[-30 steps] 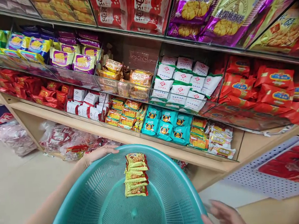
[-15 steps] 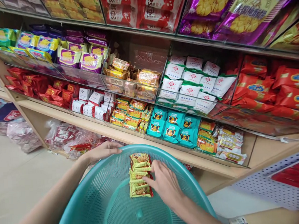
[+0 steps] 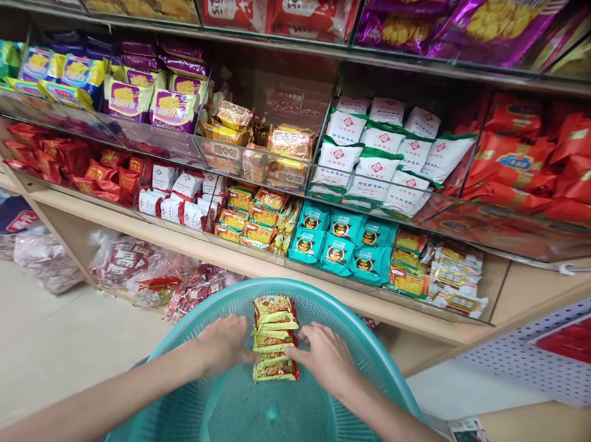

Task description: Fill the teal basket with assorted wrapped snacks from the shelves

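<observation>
inside the round teal perforated plastic basket [image 3: 202, 413], a short stack of green-and-yellow foil snack packets [image 3: 275, 339] is pinched from both sides by the left hand [image 3: 225, 344] and right hand [image 3: 324, 356]; light, crinkly and likely slippery, it is best squeezed at the flanks. beyond, wooden shelves of packaged snacks [image 3: 323, 179] are seen.

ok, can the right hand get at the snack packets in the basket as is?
Probably yes. The right hand is already inside the teal basket, fingers at the right edge of the snack packets. Nothing lies between them; the left hand sits on the opposite side.
</observation>
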`<act>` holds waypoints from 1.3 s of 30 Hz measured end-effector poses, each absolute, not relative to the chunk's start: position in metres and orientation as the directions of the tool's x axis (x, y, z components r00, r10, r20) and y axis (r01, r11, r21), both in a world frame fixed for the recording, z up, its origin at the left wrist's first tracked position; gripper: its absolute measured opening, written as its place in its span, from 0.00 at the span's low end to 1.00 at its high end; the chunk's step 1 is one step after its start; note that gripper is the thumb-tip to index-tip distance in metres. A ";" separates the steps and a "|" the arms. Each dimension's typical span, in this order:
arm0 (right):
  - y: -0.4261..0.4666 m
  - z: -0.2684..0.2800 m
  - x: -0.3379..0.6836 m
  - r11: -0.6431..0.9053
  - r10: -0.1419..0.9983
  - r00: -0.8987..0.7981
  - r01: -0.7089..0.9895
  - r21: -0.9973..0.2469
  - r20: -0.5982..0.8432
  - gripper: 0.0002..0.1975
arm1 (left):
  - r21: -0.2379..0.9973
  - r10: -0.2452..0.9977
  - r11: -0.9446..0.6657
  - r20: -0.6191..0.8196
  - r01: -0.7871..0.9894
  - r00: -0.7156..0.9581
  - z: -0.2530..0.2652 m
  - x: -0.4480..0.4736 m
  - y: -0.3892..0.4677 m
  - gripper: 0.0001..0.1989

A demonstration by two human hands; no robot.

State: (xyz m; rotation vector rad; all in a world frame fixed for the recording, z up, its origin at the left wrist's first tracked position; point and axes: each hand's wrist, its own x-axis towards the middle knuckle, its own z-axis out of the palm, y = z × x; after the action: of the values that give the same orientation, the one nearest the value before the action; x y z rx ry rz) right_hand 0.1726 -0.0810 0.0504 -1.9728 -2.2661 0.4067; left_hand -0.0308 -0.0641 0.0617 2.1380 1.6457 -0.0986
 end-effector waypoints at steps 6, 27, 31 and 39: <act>-0.082 0.051 0.173 0.176 0.967 -0.209 0.962 -0.209 -0.147 0.15 | 0.342 0.900 -0.264 -0.249 0.902 0.358 0.037 -0.029 -0.054 0.15; -0.114 0.056 0.146 0.595 0.684 -0.611 0.783 -0.181 -0.399 0.14 | 0.128 0.871 -0.468 -0.099 0.875 0.481 0.042 -0.025 -0.070 0.12; -0.115 0.036 0.145 0.622 0.610 -0.678 0.730 -0.282 -0.409 0.17 | 0.120 0.875 -0.464 -0.094 0.878 0.475 0.043 -0.023 -0.070 0.12; -0.115 0.029 0.143 0.516 0.633 -0.697 0.704 -0.487 -0.337 0.30 | 0.109 0.870 -0.474 -0.093 0.874 0.484 0.045 -0.023 -0.072 0.14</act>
State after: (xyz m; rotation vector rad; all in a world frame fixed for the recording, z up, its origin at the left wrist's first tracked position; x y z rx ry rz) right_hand 0.1429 -0.1146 0.0285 -1.2563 -2.8357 0.9993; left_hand -0.0227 -0.0720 0.0454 2.5818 1.5275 -0.0363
